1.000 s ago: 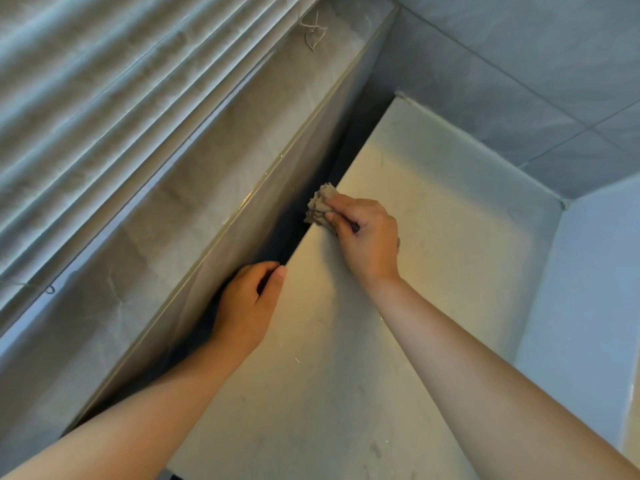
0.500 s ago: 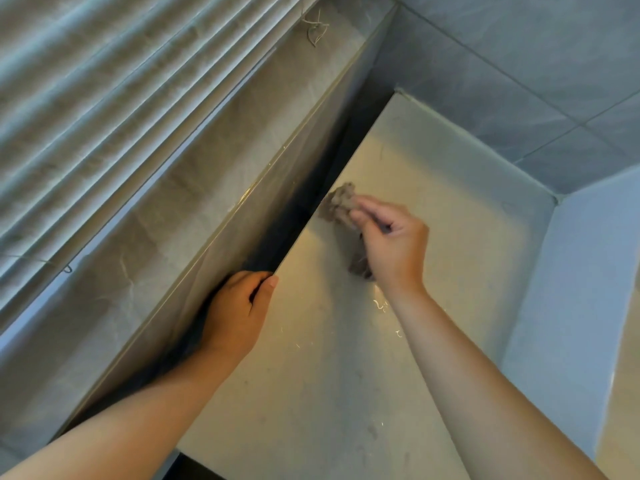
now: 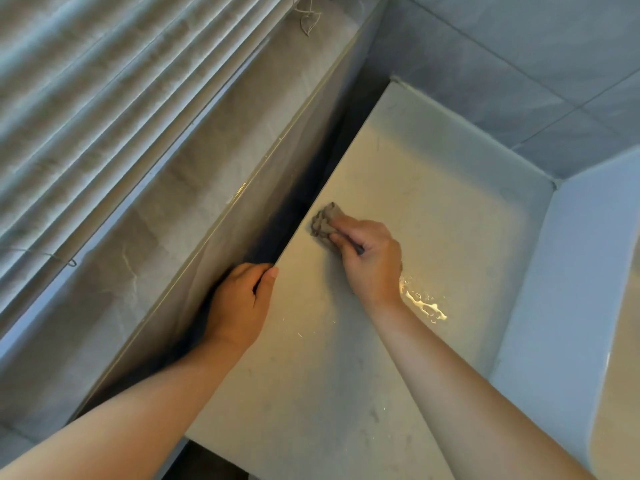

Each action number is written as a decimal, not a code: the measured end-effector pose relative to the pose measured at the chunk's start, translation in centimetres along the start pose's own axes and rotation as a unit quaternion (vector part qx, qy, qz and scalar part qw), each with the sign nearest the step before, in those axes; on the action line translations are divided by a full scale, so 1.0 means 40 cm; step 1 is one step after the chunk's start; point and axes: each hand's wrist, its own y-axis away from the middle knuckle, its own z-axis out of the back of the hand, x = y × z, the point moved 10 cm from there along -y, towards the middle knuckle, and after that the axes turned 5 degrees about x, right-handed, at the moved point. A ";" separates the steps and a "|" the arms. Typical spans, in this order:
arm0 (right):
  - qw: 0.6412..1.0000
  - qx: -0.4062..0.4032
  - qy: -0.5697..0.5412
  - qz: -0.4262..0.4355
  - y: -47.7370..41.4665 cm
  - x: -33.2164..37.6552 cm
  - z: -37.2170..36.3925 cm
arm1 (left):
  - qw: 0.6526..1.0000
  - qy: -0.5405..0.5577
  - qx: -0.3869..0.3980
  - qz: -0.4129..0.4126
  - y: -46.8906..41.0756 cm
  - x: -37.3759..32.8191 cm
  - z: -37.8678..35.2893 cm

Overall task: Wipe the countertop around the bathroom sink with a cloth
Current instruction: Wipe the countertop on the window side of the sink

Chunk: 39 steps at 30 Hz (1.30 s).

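New wet streak point(image 3: 424, 306) behind right hand point(image 3: 367, 258); cloth point(image 3: 323, 221) back at countertop point(image 3: 433, 174) edge.

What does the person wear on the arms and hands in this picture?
Nothing visible. The left hand and right hand are bare, with no gloves, rings, watch or bracelet showing. Both forearms are bare; no sleeve enters the picture.
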 end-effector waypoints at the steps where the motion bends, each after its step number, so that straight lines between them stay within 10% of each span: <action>1: 1.000 0.000 0.001 0.007 0.027 0.009 -0.007 | 1.000 0.001 0.000 -0.001 0.001 -0.001 0.001; 13: 0.969 -0.003 -0.203 -0.141 0.114 0.002 0.126 | 1.000 -0.012 -0.007 0.002 0.002 -0.009 -0.001; 27: 0.987 -0.090 -0.043 -0.123 -0.043 -0.163 0.177 | 0.999 -0.027 -0.012 -0.015 0.000 -0.011 0.000; 39: 0.992 0.038 -0.077 -0.088 0.215 -0.050 0.037 | 0.999 -0.030 -0.007 -0.011 0.002 -0.012 -0.001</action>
